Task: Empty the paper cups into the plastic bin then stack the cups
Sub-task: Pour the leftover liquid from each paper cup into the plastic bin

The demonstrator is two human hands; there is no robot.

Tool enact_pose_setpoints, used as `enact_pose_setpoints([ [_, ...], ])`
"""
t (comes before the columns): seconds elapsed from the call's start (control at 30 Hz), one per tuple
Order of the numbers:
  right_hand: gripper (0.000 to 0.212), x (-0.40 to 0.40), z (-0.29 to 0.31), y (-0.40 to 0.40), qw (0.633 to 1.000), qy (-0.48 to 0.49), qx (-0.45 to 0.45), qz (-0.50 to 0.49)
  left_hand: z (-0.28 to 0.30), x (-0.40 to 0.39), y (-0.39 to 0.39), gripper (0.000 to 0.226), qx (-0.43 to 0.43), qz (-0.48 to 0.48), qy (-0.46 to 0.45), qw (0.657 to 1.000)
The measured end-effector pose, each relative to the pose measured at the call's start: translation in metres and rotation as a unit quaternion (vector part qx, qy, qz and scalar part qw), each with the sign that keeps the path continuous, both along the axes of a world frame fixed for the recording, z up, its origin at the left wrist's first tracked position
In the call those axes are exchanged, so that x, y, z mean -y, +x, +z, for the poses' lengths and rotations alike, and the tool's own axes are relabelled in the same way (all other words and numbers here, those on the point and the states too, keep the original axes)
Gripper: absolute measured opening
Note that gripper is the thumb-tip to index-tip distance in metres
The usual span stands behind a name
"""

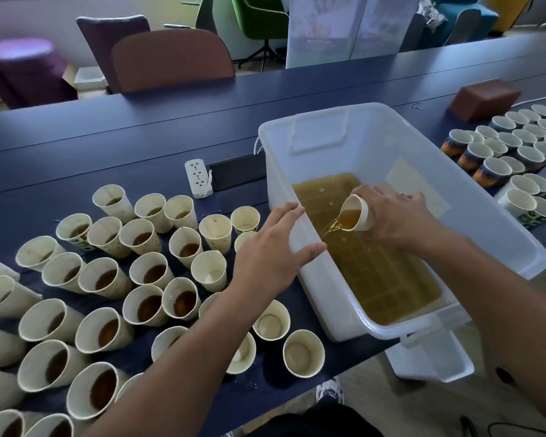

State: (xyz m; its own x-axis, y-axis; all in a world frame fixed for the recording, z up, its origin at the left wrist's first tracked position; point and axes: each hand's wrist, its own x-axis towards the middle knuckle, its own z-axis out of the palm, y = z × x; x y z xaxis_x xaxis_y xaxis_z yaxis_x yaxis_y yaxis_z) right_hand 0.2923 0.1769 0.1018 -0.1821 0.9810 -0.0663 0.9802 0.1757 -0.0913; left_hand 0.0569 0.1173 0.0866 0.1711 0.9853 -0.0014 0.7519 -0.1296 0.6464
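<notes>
My right hand (397,216) grips a paper cup (356,212) tipped on its side inside the clear plastic bin (297,127). Brown liquid streams from the cup into the pool of brown liquid (375,272) on the bin's bottom. My left hand (275,250) rests with straight fingers on the bin's left rim. Left of the bin, several paper cups (148,307) stand on the dark blue table (108,146), most holding brown liquid. A few near the front edge, such as one cup (303,353), look empty.
More cups (514,152) crowd the table right of the bin. A white power strip (197,178) lies behind the left cups. A brown box (483,99) sits at the far right. The bin's near end overhangs the table's front edge. Chairs stand beyond the table.
</notes>
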Motion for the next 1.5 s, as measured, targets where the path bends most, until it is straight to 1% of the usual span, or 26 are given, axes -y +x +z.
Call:
enact_pose_setpoints([
  [0.17, 0.066, -0.005, 0.006, -0.005, 0.997, 0.011, 0.069, 0.031, 0.000, 0.001, 0.000, 0.076, 0.003, 0.000, -0.002, 1.000],
  [0.3, 0.071, -0.011, 0.011, -0.009, 0.987, 0.042, 0.144, 0.061, 0.003, 0.001, 0.001, 0.076, 0.003, 0.002, -0.008, 1.000],
  [0.47, 0.074, -0.016, 0.024, -0.018, 0.972, 0.083, 0.194, 0.099, 0.003, 0.000, 0.000, 0.076, 0.003, 0.000, -0.002, 1.000],
  [0.6, 0.069, -0.020, 0.038, -0.022, 0.964, 0.122, 0.209, 0.114, 0.003, 0.000, 0.000, 0.076, -0.002, -0.001, 0.005, 1.000],
  [0.7, 0.064, -0.020, 0.044, -0.024, 0.964, 0.151, 0.202, 0.084, 0.005, 0.000, 0.000, 0.076, -0.005, -0.002, 0.002, 1.000],
  [0.87, 0.062, -0.007, 0.016, -0.028, 0.973, 0.080, 0.207, 0.058, 0.006, 0.001, -0.001, 0.074, 0.004, -0.005, -0.001, 1.000],
  [0.93, 0.060, -0.006, 0.018, -0.026, 0.978, 0.087, 0.187, 0.040, 0.006, 0.001, -0.002, 0.074, 0.006, -0.006, -0.002, 1.000],
  [1.03, 0.058, -0.009, 0.022, -0.024, 0.980, 0.129, 0.154, -0.003, 0.009, 0.002, -0.002, 0.074, 0.002, -0.005, -0.005, 1.000],
  [1.07, 0.058, -0.007, 0.019, -0.024, 0.982, 0.120, 0.148, -0.010, 0.009, 0.002, -0.001, 0.073, 0.001, -0.006, -0.007, 1.000],
  [1.17, 0.059, -0.001, 0.003, -0.024, 0.990, 0.033, 0.138, -0.016, 0.011, 0.002, -0.001, 0.073, -0.011, -0.011, -0.016, 1.000],
  [1.23, 0.057, 0.001, 0.003, -0.025, 0.996, 0.015, 0.082, -0.035, 0.013, 0.004, -0.001, 0.073, -0.022, -0.015, -0.016, 1.000],
  [1.3, 0.052, 0.001, 0.017, -0.032, 0.997, 0.037, -0.016, -0.059, 0.015, 0.003, -0.001, 0.071, -0.019, -0.023, -0.020, 0.999],
  [1.33, 0.052, 0.002, 0.025, -0.038, 0.994, 0.053, -0.062, -0.067, 0.016, 0.000, -0.003, 0.067, 0.015, -0.025, -0.033, 0.999],
  [1.37, 0.053, 0.003, 0.033, -0.045, 0.990, 0.072, -0.104, -0.070, 0.017, -0.003, -0.006, 0.060, 0.076, -0.016, -0.052, 0.996],
  [1.43, 0.058, 0.006, 0.047, -0.061, 0.978, 0.100, -0.173, -0.060, 0.026, -0.009, -0.017, 0.040, 0.216, 0.033, -0.076, 0.973],
  [1.47, 0.063, 0.009, 0.053, -0.070, 0.973, 0.107, -0.198, -0.049, 0.034, -0.011, -0.024, 0.032, 0.265, 0.065, -0.073, 0.959],
  [1.5, 0.067, 0.011, 0.058, -0.079, 0.969, 0.112, -0.215, -0.039, 0.042, -0.012, -0.032, 0.026, 0.296, 0.093, -0.063, 0.949],
])
